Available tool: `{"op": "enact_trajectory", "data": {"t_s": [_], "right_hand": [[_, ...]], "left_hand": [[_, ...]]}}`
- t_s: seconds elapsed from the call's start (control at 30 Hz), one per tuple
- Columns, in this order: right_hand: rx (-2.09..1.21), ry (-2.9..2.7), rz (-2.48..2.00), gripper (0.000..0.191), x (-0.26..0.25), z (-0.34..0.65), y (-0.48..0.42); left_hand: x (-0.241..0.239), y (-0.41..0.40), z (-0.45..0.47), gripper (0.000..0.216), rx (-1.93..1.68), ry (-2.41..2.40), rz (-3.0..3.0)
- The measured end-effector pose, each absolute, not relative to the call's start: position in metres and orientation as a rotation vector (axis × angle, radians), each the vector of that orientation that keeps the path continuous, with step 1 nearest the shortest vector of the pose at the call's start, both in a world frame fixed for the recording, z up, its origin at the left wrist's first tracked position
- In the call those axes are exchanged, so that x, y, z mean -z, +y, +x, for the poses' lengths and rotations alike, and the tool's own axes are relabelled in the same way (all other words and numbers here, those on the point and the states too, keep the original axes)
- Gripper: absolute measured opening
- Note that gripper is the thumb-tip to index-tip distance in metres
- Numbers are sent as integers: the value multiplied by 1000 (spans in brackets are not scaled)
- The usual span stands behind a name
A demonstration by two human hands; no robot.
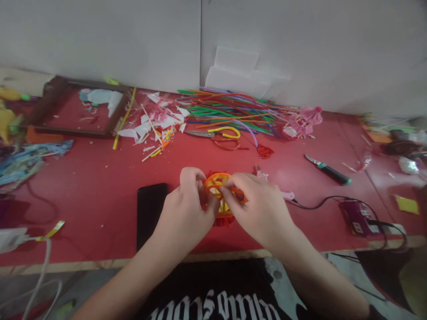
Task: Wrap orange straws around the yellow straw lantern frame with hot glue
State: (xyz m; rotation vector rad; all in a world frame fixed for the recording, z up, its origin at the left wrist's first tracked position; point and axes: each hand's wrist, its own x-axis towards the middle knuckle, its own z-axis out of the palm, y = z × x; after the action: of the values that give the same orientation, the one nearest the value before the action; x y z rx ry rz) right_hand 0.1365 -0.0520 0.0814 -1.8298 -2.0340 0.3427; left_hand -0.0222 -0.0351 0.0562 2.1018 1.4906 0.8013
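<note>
Both my hands meet over the red table (83,191) near its front edge. My left hand (187,209) and my right hand (256,204) are closed in a pinch on one small craft piece (218,183) made of bent orange and yellow pipe cleaners, with a red fuzzy fringe showing under it. My fingers cover most of the piece. A black phone (151,209) lies flat just left of my left hand.
A heap of coloured pipe cleaners (230,111) lies at the back, with yellow-handled scissors (216,132) in front of it. A craft knife (328,170) lies to the right, a power strip with cables (360,218) beyond it. A wooden frame (71,106) and paper scraps (150,124) sit back left.
</note>
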Motion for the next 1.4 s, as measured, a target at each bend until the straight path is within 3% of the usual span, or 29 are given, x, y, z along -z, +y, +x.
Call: {"op": "enact_trajectory", "data": {"t_s": [0.87, 1.2, 1.33, 1.4], "right_hand": [[-90, -1990, -1677, 19, -62, 129, -52], [-106, -1953, -1595, 13, -62, 137, -60], [-110, -1948, -1573, 14, -61, 142, -64], [-140, -1961, -1552, 15, -60, 142, -64]], "left_hand": [[-55, -32, -21, 25, -794, 1428, 1881], [-49, -34, -31, 42, -596, 1224, 1366], [-41, -25, -40, 25, -630, 1161, 1340], [-38, -18, -45, 30, -689, 1141, 1387]]}}
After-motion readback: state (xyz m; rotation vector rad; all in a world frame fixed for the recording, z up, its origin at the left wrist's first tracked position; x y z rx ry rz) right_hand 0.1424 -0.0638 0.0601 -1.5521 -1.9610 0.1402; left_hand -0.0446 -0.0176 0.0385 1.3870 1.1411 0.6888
